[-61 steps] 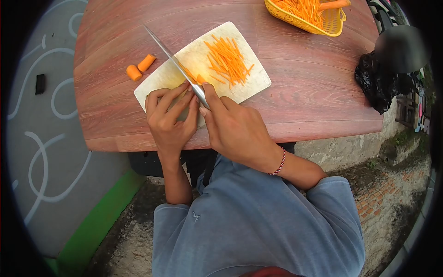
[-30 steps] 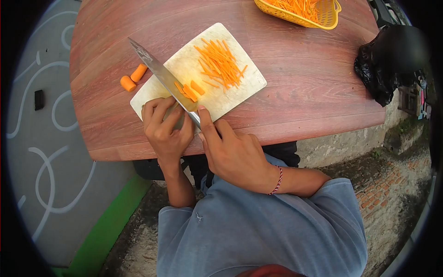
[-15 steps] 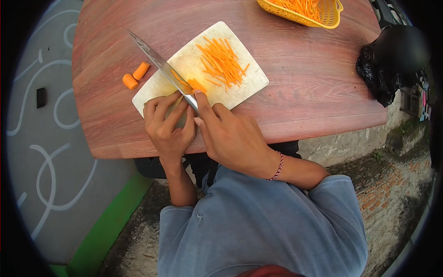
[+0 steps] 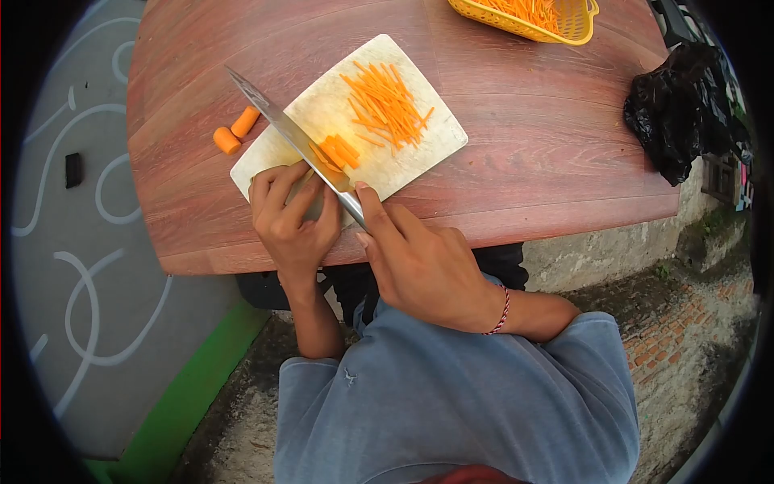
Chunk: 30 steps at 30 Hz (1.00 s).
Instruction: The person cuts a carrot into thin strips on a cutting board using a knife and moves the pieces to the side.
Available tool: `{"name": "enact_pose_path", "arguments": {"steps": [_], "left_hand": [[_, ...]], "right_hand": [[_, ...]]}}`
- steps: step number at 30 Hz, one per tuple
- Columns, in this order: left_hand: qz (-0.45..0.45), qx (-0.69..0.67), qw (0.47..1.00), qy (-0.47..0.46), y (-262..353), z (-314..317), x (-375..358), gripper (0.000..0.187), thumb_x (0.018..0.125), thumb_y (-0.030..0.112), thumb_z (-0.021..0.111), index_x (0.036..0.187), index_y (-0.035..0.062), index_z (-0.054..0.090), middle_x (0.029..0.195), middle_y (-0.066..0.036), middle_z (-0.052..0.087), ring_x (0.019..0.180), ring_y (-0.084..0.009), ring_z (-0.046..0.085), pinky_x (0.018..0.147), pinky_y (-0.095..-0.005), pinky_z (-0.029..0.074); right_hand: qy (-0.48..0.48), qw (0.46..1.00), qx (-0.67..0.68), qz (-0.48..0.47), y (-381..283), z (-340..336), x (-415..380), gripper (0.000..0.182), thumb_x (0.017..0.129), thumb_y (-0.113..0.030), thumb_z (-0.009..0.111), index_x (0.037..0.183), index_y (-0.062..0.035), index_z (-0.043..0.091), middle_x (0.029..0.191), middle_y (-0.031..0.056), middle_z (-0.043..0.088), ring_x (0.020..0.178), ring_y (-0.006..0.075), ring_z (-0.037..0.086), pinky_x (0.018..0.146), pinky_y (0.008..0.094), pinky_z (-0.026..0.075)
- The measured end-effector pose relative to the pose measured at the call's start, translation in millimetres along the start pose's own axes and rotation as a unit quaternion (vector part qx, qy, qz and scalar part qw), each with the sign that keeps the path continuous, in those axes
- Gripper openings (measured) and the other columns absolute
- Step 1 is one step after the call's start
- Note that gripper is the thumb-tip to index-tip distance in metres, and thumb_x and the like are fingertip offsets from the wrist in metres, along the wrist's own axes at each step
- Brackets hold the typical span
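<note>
My right hand [image 4: 431, 270] is wrapped round the handle of a large kitchen knife [image 4: 278, 121], whose blade slants up and left across the white cutting board [image 4: 439, 149]. On the board's near left part rests my left hand [image 4: 292, 214], fingers bent and tips close against the blade; whatever lies under them is hidden. Cut carrot pieces [image 4: 337, 151] sit just right of the blade. Farther right on the board is a loose heap of thin carrot strips [image 4: 387, 101].
Two carrot chunks [image 4: 235, 131] lie on the wooden table [image 4: 532, 153] left of the board. A yellow basket [image 4: 536, 31] of carrot strips stands at the far edge. A black plastic bag [image 4: 673, 109] is at the right edge.
My right hand has drawn the knife back toward me and slightly right. More of the cut carrot pieces show beside the blade. My left hand has hardly moved.
</note>
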<state>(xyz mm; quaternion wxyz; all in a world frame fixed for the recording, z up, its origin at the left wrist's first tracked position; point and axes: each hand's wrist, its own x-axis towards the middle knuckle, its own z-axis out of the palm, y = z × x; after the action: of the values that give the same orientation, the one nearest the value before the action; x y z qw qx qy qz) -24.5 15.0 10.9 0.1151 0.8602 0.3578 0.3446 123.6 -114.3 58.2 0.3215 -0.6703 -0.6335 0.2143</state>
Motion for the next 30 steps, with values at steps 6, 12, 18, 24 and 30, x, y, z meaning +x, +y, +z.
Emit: {"name": "enact_pose_path", "arguments": {"steps": [6,12,18,24,30], "left_hand": [[0.001,0.003,1.0,-0.005,-1,0,-1,0.021,0.07,-0.001,0.083,0.091,-0.0009,0.081,0.104,-0.012,0.077,0.095,-0.0311,0.067,0.083,-0.0408,0.055],[0.001,-0.001,1.0,-0.007,0,-1,0,0.022,0.069,-0.002,0.083,0.091,-0.0011,0.081,0.103,-0.012,0.077,0.095,-0.0312,0.067,0.083,-0.0407,0.055],[-0.001,-0.003,1.0,-0.01,-1,-1,-1,0.023,0.068,-0.003,0.083,0.091,-0.0009,0.081,0.103,-0.011,0.077,0.094,-0.0311,0.067,0.082,-0.0405,0.055],[-0.003,-0.007,1.0,-0.009,0,-1,1,0.024,0.068,-0.003,0.083,0.092,-0.0008,0.081,0.102,-0.011,0.077,0.094,-0.0313,0.067,0.081,-0.0411,0.055],[-0.004,-0.009,1.0,-0.01,0,-2,0,0.025,0.069,-0.004,0.083,0.094,0.0,0.082,0.103,-0.01,0.077,0.095,-0.0313,0.067,0.081,-0.0412,0.056]], "right_hand": [[-0.012,1.0,-0.007,0.008,-2,0,-4,0.066,0.096,-0.015,0.066,0.154,0.0099,0.047,0.082,0.0129,0.056,0.048,0.0269,0.06,0.042,0.0426,0.05],[-0.017,0.999,-0.025,0.018,-5,2,-5,0.072,0.088,-0.011,0.066,0.154,0.0106,0.046,0.082,0.0127,0.056,0.048,0.0264,0.06,0.043,0.0422,0.052],[-0.03,0.999,-0.042,0.015,-5,0,-3,0.074,0.086,-0.01,0.066,0.154,0.0106,0.046,0.084,0.0123,0.057,0.049,0.0245,0.061,0.042,0.0402,0.051],[-0.014,0.998,-0.063,0.013,0,11,8,0.072,0.084,-0.012,0.068,0.15,0.0104,0.049,0.085,0.0143,0.06,0.05,0.0226,0.063,0.042,0.0384,0.051],[0.015,0.999,-0.037,0.022,0,20,26,0.056,0.102,-0.019,0.065,0.15,0.0076,0.053,0.083,0.0135,0.062,0.055,0.0281,0.064,0.046,0.0406,0.051]]}}
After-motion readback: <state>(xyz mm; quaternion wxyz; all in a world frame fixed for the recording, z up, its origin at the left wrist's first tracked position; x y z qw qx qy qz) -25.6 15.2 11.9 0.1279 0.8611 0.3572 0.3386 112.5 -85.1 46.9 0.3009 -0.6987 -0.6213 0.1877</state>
